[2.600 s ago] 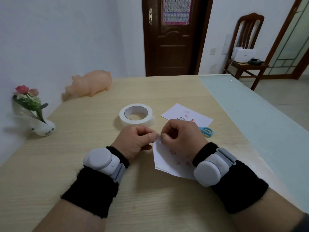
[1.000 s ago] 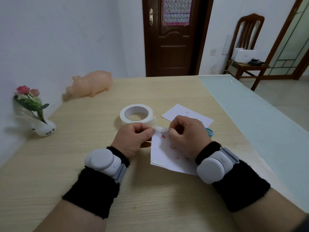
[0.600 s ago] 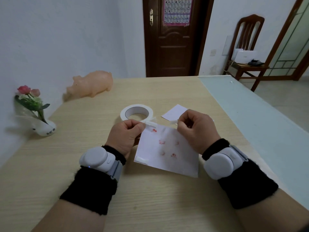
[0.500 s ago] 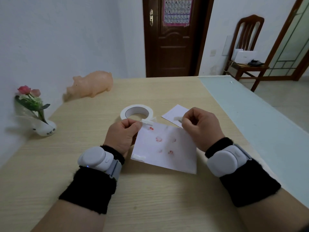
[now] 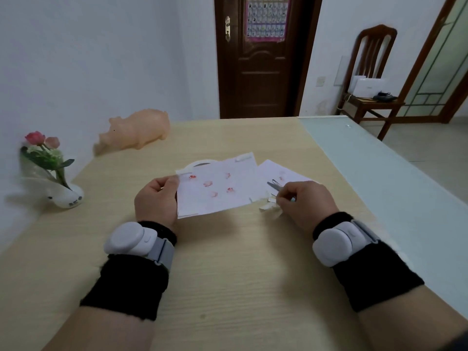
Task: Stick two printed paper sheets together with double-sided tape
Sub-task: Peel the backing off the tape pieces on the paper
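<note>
Head view, mid-frame: my left hand (image 5: 157, 198) pinches the left edge of the printed sheet (image 5: 217, 191), thumb on top, holding it off the table (image 5: 228, 274). Just right of its lower corner, my right hand (image 5: 304, 201), fingers curled, pinches a blurred white strip (image 5: 268, 205). Behind it lies the second sheet (image 5: 286, 173).

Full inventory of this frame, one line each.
printed sheet: 1, white, red marks, in left hand
second sheet: 1, white, on table beyond right hand
tape roll: 1, white, behind printed sheet
scissors: 1, metal, on second sheet
white strip: 1, at right fingertips
pig toy: 1, peach, far left
flower vase: 1, white, left edge
table: 1, light wood
chair: 1, brown, far right
door: 1, dark, rear
left hand: 1, grips printed sheet
right hand: 1, pinches white strip
</note>
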Demonstrator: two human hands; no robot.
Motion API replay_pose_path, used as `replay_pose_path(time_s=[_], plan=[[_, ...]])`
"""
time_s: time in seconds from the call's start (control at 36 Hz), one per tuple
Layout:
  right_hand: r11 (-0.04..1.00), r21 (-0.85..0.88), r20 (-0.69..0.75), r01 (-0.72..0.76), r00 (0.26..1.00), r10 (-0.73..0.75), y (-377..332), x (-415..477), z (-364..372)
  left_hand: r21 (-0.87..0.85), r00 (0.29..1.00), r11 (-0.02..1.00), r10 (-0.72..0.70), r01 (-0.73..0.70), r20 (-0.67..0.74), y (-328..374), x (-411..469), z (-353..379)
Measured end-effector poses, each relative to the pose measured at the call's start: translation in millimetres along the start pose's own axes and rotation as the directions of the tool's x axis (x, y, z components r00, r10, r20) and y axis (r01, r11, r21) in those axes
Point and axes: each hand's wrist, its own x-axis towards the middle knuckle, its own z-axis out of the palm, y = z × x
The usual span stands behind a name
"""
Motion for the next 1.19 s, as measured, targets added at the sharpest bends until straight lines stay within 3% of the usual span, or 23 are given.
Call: replay_pose_path(time_s=[0.42, 0.69, 0.94, 1.19], plan=[[1.0, -0.001, -0.055, -0.021, 0.998, 0.021, 0, 2, 4, -0.056, 0.998, 0.997, -0.062, 0.061, -0.028, -6, 5, -1], [0.996, -0.085, 0.023, 0.004, 1.0, -0.002, 0, -1, -2, -0.06, 0.998, 0.997, -0.05, 0.048, -0.024, -4, 5, 0], [0.997, -0.055, 0.08, 0.059, 0.995, -0.054, -1, -2, -9, -0.1, 0.997, 0.992, -0.073, 0.072, -0.01, -8, 8, 0], [1.0, -0.005, 0.015, -0.001, 1.0, 0.001, 3, -1, -7, -0.1, 0.998, 0.993, -0.064, 0.062, -0.008, -7, 6, 1]])
